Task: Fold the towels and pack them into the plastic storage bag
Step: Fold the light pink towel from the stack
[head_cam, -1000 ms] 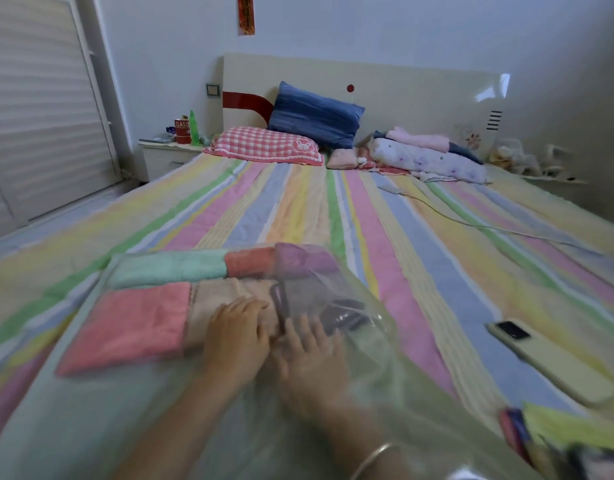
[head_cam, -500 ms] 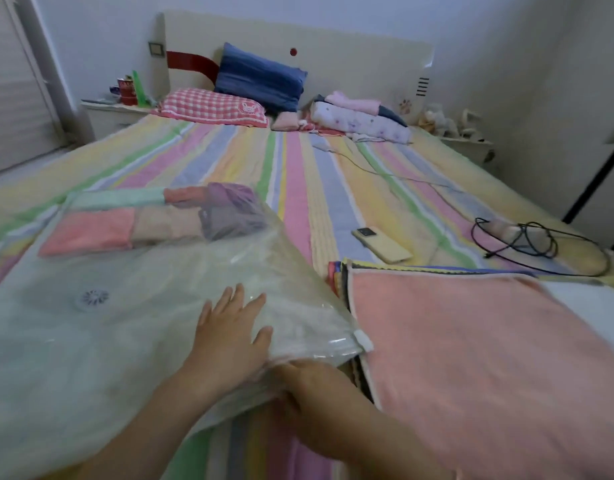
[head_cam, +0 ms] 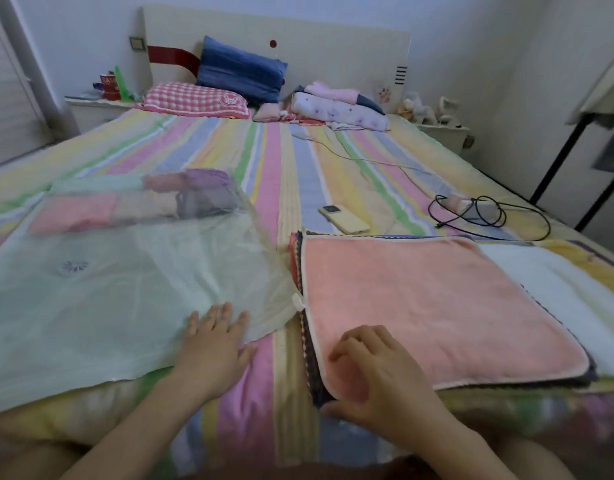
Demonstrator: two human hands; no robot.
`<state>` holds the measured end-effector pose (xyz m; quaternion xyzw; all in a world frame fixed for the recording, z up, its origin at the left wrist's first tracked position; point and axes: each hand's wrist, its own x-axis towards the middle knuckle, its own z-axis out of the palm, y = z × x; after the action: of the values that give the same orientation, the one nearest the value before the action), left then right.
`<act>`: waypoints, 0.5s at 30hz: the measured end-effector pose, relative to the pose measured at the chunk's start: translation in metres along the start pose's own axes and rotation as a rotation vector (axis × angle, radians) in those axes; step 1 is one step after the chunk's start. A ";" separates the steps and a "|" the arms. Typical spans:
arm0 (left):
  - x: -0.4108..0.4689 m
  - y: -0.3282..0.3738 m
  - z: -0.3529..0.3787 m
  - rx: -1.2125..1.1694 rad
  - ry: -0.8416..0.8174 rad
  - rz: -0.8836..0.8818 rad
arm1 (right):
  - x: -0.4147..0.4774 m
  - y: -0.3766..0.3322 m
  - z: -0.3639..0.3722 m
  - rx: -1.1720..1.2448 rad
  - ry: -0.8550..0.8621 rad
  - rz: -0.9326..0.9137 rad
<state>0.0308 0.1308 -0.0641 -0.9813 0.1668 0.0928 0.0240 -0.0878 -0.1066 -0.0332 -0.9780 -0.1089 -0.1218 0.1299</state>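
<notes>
I am pinching the near-left corner of the top pink towel (head_cam: pixel 437 306) with my right hand (head_cam: pixel 378 372), aiming to lift one layer only, my left hand (head_cam: pixel 212 344) pressing flat, fingers spread, on the plastic storage bag (head_cam: pixel 125 289) beside it.

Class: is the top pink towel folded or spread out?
Spread out: the pink towel lies flat over the stack, hemmed edges visible; the right hand pinches its near corner.

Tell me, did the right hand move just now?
Yes. The right hand went to the right, off the bag corner and onto the pink towel, whose near corner it now grips.
</notes>
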 end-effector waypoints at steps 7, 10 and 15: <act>-0.036 0.055 -0.020 -0.507 0.511 0.231 | -0.010 0.001 0.003 0.100 0.052 0.038; -0.046 0.074 -0.035 -0.726 0.380 0.146 | -0.012 0.008 0.000 0.163 0.022 0.056; -0.041 0.094 -0.055 -1.037 0.023 0.115 | -0.012 0.007 0.005 0.302 0.111 0.136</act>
<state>-0.0286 0.0511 -0.0035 -0.8544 0.1530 0.1535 -0.4724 -0.0961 -0.1140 -0.0425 -0.9442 -0.0523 -0.1489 0.2892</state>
